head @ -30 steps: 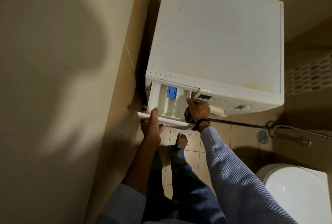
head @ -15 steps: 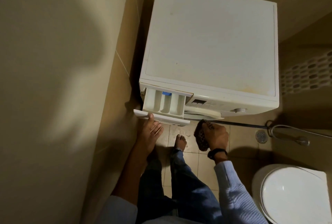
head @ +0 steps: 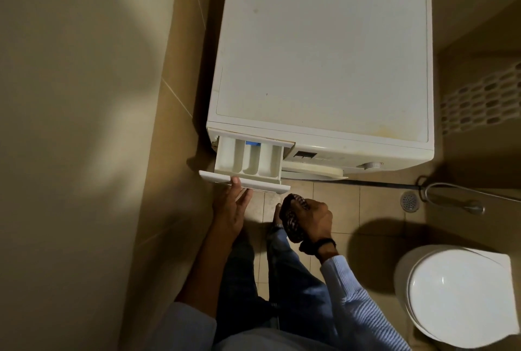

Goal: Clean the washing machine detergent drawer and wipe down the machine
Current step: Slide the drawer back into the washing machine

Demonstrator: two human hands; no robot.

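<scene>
- Beside a tiled bathroom wall, a white washing machine (head: 324, 54) is pictured from above, its detergent drawer (head: 248, 161) drawn out at the front left corner, with three pale compartments and a blue insert (head: 252, 143) exposed.
- The drawer's front panel is touched by the left hand (head: 231, 207): the thumb is laid on the panel's upper edge and the fingers are held fairly straight below it. Whether they press the underside cannot be told.
- A dark patterned cloth (head: 293, 221) is bunched in the right hand (head: 315, 218), with the fingers curled tightly round it. It is held over the floor tiles just beside the drawer's right end, apart from the machine.
- No residue can be made out in the compartments from this angle, so the drawer's cleaning is judged to be under way or nearly finished, not proven done. The drawer has been neither lifted out nor pushed home.
- A yellowish stain (head: 394, 130) and faint specks are visible on the machine's top near the front right corner, which suggests the wipe-down of top, control panel and dial (head: 372, 165) is left to do.
- A toilet (head: 456, 294), a floor drain (head: 409, 202) and a spray hose (head: 456, 198) are seen to the right.
</scene>
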